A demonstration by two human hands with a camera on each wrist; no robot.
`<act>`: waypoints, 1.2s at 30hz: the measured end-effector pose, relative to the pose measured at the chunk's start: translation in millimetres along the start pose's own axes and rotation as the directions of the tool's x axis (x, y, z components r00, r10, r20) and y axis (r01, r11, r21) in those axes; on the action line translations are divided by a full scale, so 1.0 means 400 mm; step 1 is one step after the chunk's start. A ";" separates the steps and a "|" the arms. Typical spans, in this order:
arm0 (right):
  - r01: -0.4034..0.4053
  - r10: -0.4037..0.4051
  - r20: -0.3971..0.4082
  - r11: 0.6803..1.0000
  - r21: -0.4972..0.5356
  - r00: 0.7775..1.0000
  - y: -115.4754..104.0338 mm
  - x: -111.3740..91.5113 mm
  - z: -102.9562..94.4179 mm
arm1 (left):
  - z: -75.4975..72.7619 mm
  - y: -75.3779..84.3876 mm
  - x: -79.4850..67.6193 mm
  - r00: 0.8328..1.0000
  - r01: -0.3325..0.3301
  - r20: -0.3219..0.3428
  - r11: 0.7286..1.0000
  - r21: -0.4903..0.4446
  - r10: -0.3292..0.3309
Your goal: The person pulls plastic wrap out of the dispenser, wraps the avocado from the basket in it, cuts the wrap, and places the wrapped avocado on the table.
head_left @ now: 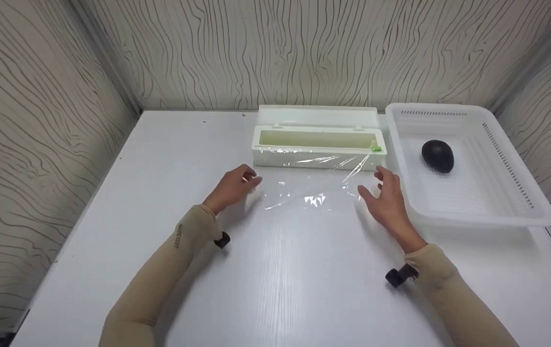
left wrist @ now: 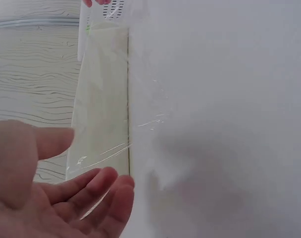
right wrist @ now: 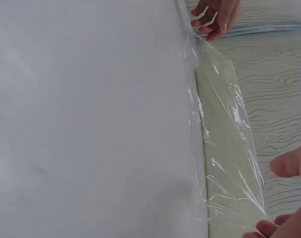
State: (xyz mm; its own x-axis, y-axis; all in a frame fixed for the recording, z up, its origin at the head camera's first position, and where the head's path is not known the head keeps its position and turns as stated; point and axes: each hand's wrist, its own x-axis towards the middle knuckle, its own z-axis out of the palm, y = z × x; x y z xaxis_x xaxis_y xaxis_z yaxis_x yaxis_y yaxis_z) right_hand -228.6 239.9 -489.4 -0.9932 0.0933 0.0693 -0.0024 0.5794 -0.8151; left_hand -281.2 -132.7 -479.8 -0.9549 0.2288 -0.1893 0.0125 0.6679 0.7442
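A clear sheet of plastic film (head_left: pixel 315 200) drapes from the top of a pale cling film dispenser box (head_left: pixel 275 158) down over the white table. The box's lid (head_left: pixel 318 114) is raised at the back, and a small green piece (head_left: pixel 376 149) sits at its front right corner. My left hand (head_left: pixel 233 185) is beside the film's left edge, thumb apart from loosely bent fingers. On the other side, my right hand (head_left: pixel 387 200) is close to the right edge with thumb and fingers spread. In the right wrist view the film (right wrist: pixel 239 119) reaches the right fingertips.
A white plastic basket (head_left: pixel 540 212) stands to the right of the box, near my right hand. Inside it lies a black egg-shaped object (head_left: pixel 438 156). Wood-patterned walls (head_left: pixel 236 53) enclose the table (head_left: pixel 275 289) at the back and sides.
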 end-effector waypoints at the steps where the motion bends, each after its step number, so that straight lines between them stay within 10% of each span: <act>1: -0.025 0.026 -0.009 0.999 0.031 1.000 -0.001 0.014 0.000 | -0.001 0.002 0.014 1.000 0.004 -0.022 0.999 -0.040 -0.005; 9: -0.230 0.247 -0.052 0.949 0.214 0.968 -0.009 0.106 0.010 | 0.013 0.035 0.092 0.996 0.062 -0.049 0.951 -0.302 -0.080; 21: -0.350 0.358 0.057 0.847 0.400 0.932 0.005 0.170 0.001 | 0.037 0.040 0.149 0.987 0.072 -0.103 0.917 -0.393 -0.122; 36: -0.232 0.331 -0.051 0.754 0.615 0.942 -0.008 0.178 0.023 | 0.034 0.039 0.148 0.993 0.011 -0.093 0.854 -0.520 -0.069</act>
State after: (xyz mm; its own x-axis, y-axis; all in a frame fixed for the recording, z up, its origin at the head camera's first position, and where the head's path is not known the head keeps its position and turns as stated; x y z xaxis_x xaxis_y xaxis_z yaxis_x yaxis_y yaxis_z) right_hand -300.4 237.2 -487.1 -0.9306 0.3213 -0.1755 0.1571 -0.0825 -0.9841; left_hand -333.7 -98.9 -488.0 -0.9769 0.1153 -0.1798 -0.1538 0.2041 0.9668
